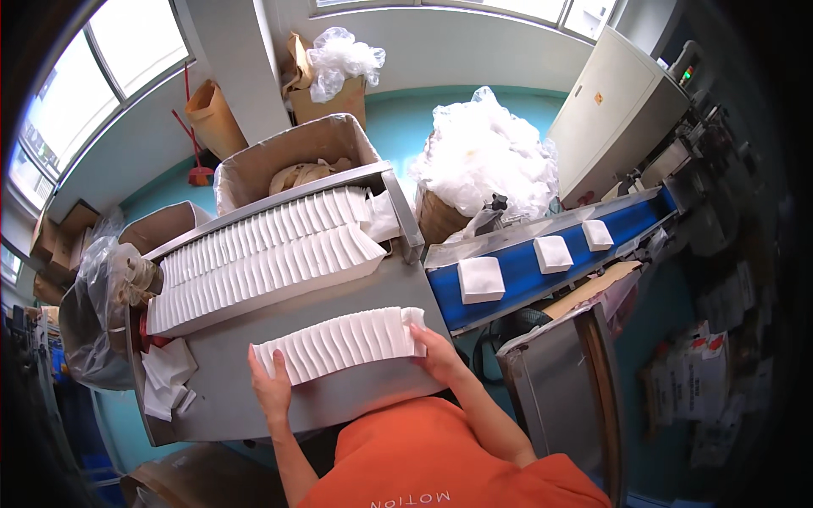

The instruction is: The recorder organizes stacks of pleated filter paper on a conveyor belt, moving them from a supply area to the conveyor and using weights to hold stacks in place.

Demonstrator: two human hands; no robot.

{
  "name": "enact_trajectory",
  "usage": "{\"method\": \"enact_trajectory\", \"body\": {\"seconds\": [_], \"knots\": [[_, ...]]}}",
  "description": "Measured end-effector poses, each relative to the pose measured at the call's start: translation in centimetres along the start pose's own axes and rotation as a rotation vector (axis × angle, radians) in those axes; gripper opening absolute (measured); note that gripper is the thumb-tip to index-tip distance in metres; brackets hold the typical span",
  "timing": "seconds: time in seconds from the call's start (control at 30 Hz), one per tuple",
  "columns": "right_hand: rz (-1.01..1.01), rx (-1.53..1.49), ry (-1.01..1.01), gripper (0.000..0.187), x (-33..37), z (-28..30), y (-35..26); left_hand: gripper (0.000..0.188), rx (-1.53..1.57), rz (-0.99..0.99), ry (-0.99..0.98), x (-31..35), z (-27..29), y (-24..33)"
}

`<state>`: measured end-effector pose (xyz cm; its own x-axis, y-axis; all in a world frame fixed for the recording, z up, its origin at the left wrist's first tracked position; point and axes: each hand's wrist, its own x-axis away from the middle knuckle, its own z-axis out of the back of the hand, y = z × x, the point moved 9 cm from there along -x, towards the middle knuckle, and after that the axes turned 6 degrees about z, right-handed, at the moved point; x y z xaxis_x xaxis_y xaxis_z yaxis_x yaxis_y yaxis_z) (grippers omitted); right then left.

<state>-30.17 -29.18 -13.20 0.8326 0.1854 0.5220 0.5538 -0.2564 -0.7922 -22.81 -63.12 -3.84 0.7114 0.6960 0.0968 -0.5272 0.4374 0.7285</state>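
Two rows of folded white sheets, a back row (262,227) and a front row (254,286), stand lined up along the far side of the grey table (339,408), and I record both as laid out. From my remote post I find a third row (339,347) nearer the body, between the hands and apart from the other two; whether its underside touches the metal I cannot tell. The left hand (271,391) clasps its left end, thumb pressed on the near face, while the right hand (439,356) grips the right end, fingers wrapped around the last pieces; the fingertips behind the row are hidden from me. I judge this portion under way: the row is gathered but not yet released. On the blue belt (518,265) to the right, three white stacks (481,280) sit spaced apart, untouched by either hand, so I count them as outstanding. Loose white sheets (167,378) lie at the table's left corner. I cannot establish a final total.
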Motion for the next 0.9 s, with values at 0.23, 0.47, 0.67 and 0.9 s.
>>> {"method": "enact_trajectory", "body": {"seconds": [0.23, 0.47, 0.67, 0.9], "knots": [[0.125, -0.225, 0.232, 0.037, -0.7, 5.5, -0.7, 0.065, 0.018, -0.009, -0.032, 0.1, -0.1, -0.2], [0.247, 0.387, 0.007, 0.051, -0.8, -1.1, -1.7, 0.065, -0.009, -0.07, -0.031, 0.3, -1.1, 1.0], [-0.105, 0.034, -0.089, 0.042, -0.3, 2.7, 3.5, 0.063, 0.071, 0.018, -0.044, 0.2, -0.5, 0.2], [0.264, 0.498, 0.042, 0.058, -0.5, 0.2, -3.1, 0.066, 0.02, -0.064, -0.085, 0.7, -2.0, 1.7]]}}
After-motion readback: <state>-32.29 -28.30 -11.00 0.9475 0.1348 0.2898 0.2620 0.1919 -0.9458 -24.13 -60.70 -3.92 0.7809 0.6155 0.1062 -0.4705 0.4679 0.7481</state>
